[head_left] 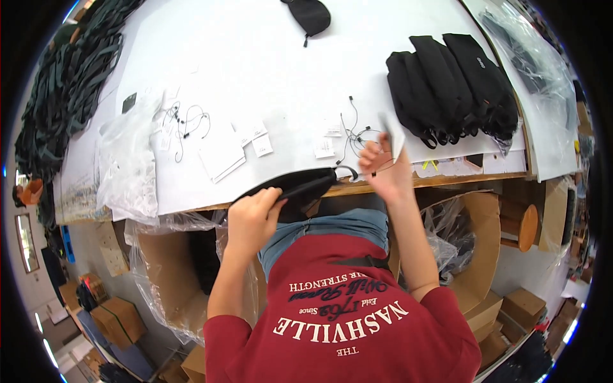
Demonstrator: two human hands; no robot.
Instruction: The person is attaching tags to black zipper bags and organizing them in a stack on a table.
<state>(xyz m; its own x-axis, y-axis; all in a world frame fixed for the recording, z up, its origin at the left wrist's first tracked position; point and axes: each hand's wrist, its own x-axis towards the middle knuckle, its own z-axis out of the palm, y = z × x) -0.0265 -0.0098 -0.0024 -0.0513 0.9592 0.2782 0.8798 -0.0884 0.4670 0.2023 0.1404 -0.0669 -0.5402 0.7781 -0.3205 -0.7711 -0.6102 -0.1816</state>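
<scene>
My left hand (254,217) is closed on the edge of a black fabric pouch (310,185), held at the table's front edge. A dark loop sticks out from the pouch's right end. Beside that loop, my right hand (388,171) is raised, its fingers bent around a white hang tag (397,143) that is smeared by motion. A thin dark cord runs across this hand toward the loop; whether the two are joined I cannot tell. Just past my right hand lie loose black tag strings (355,135) and small white labels (324,148).
Black pouches (440,89) are piled at the right, and a single pouch (311,17) lies at the far side. White cards (221,159), more strings (185,121) and clear plastic (131,169) are on the left. Dark straps (67,96) heap beyond. Open cartons (482,236) stand below the table edge.
</scene>
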